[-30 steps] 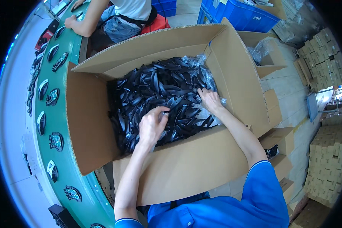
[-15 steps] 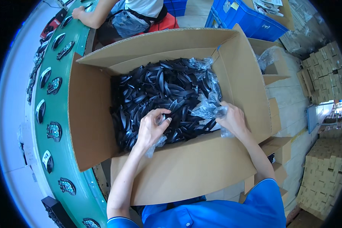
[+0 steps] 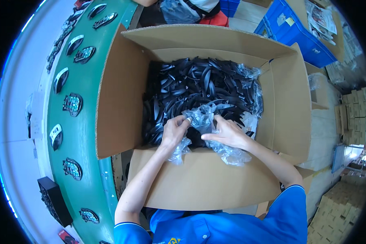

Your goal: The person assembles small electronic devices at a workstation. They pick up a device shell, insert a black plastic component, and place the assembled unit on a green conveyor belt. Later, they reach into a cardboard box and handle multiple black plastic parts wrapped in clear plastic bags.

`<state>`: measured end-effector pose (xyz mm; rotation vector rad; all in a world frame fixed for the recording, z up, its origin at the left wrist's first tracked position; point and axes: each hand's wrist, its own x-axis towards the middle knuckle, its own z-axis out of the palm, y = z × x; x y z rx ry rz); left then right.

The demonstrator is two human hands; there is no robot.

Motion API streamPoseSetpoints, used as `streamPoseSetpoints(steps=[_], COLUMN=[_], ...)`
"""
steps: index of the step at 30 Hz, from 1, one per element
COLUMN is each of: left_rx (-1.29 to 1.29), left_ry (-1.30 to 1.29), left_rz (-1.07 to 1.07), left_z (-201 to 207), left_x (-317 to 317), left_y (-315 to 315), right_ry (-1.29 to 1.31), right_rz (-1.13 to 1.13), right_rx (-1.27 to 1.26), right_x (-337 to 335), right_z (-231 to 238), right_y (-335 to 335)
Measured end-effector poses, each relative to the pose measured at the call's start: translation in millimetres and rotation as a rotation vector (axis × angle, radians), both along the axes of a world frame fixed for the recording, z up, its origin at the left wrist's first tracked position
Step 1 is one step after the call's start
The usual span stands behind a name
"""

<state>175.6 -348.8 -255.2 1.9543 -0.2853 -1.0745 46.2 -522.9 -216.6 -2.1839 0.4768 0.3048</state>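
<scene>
A large open cardboard box (image 3: 122,101) stands in front of me, filled with several black curved plastic parts (image 3: 199,85) inside a clear plastic bag liner (image 3: 201,118). My left hand (image 3: 174,131) pinches a bunched piece of the clear bag at the box's near side. My right hand (image 3: 227,134) grips the same bunch of plastic from the right. More of the crinkled bag hangs over the near box wall below both hands.
A green conveyor (image 3: 83,134) runs along the left, carrying several small electronic parts. Another person sits at the top behind the box (image 3: 183,8). Blue crates (image 3: 297,32) stand at the upper right, stacked cardboard cartons (image 3: 341,203) at the lower right.
My right hand came in from the box's right edge to the middle, pulling the clear bag with it. Both hands now meet on the bunched plastic. The view shifted slightly.
</scene>
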Motion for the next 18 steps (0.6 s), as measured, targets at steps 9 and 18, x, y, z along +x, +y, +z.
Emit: streamPoseSetpoints(steps=[9, 18], left_rx=[-0.103, -0.133], left_ry=[-0.097, -0.234], left_rz=[0.06, 0.035], left_z=[-8, -5], left_x=[8, 10], left_y=[2, 7], right_ry=[-0.554, -0.377], right_rz=[-0.11, 0.008], right_rx=[-0.003, -0.015], right_x=[3, 4], right_z=[-23, -10], right_y=[5, 24])
